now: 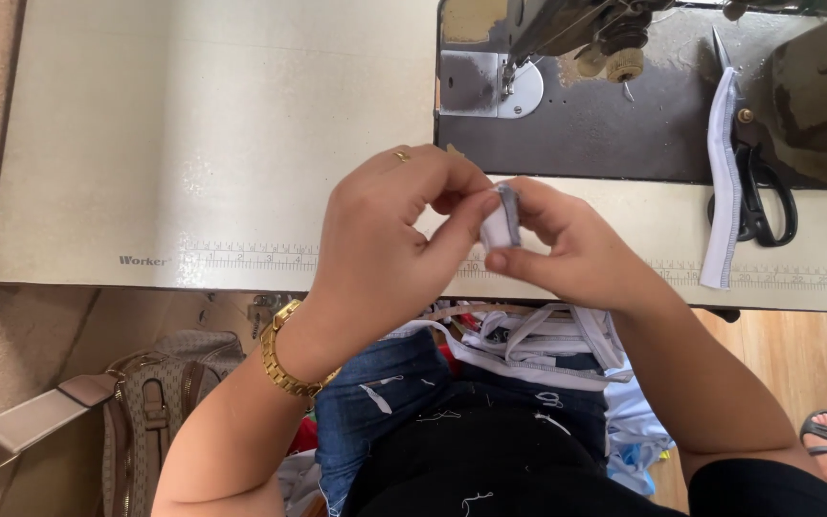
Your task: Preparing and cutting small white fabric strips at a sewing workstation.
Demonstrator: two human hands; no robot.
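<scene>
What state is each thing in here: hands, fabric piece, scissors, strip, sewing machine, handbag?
Left hand: fingers pinching the small white fabric piece.
Right hand: pinching the same piece, folded.
Scissors: closed, lying flat on the machine bed.
White fabric strip: laid straight beside scissors.
Sewing machine: nothing under the needle.
Handbag: upright on floor.

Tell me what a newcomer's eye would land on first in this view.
First, the two hands at the centre: the left hand and right hand meet over the table's front edge, pinching a small folded white fabric piece between their fingertips. Behind them, at the top, stands the sewing machine on its dark bed, with black scissors and a white fabric strip lying to its right. A gold watch circles the left wrist.
</scene>
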